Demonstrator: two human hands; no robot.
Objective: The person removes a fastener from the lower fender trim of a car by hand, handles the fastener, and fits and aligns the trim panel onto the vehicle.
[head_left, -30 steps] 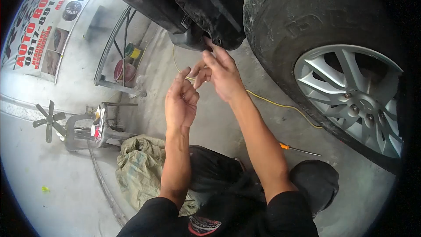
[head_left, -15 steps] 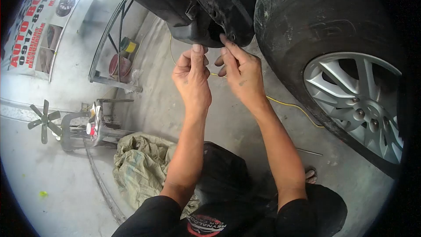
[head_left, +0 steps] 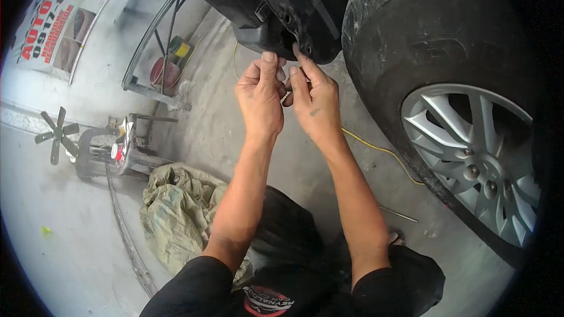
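Observation:
A black plastic panel (head_left: 252,36) hangs from the vehicle's underside at the top centre, with a dark opening and small holes near its lower end. My left hand (head_left: 261,97) is closed at its lower edge, thumb up against the fingers. Just right of it, my right hand (head_left: 317,97) has its index fingertip on the rim by the opening. The right thumb points up below that finger, and the other fingers curl inward. Anything small between the fingers is hidden.
A tyre with a silver wheel (head_left: 484,158) stands close on the right. A yellow cord (head_left: 385,151) and a thin metal rod (head_left: 399,213) lie on the floor. Crumpled greenish cloth (head_left: 179,217), a metal frame (head_left: 154,20) and a fan blade (head_left: 57,135) are at left.
The view has shifted slightly. My right hand has moved closer to the left hand, its thumb now lower beneath the index finger. Both hands stay at the panel's lower edge.

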